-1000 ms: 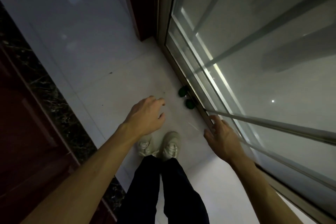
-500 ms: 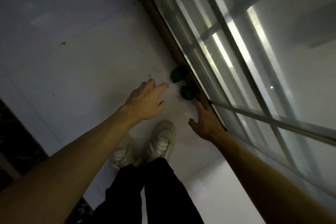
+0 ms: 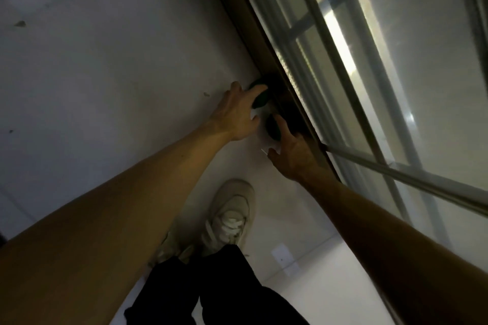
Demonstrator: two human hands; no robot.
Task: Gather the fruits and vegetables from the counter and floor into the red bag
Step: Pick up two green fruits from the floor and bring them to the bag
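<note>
Two small dark green round fruits lie on the pale floor against the sliding door's track. My left hand [image 3: 237,113] has its index finger over the far green fruit [image 3: 260,101] and its thumb under it, so the fruit sits between them. My right hand [image 3: 293,155] reaches to the near green fruit [image 3: 272,128]; its fingertips rest on the fruit while the thumb stays spread apart. The dim light hides what kind of fruit they are. No red bag is in view.
A brown door track [image 3: 253,24] and a glass sliding door [image 3: 396,87] run along the right. My pale shoes [image 3: 232,216] and dark trousers stand just behind the hands. Pale floor tiles [image 3: 105,60] stretch to the left.
I have bent lower and both hands have moved forward to the door track. The left hand has closed around the far fruit and the right hand has reached the near one.
</note>
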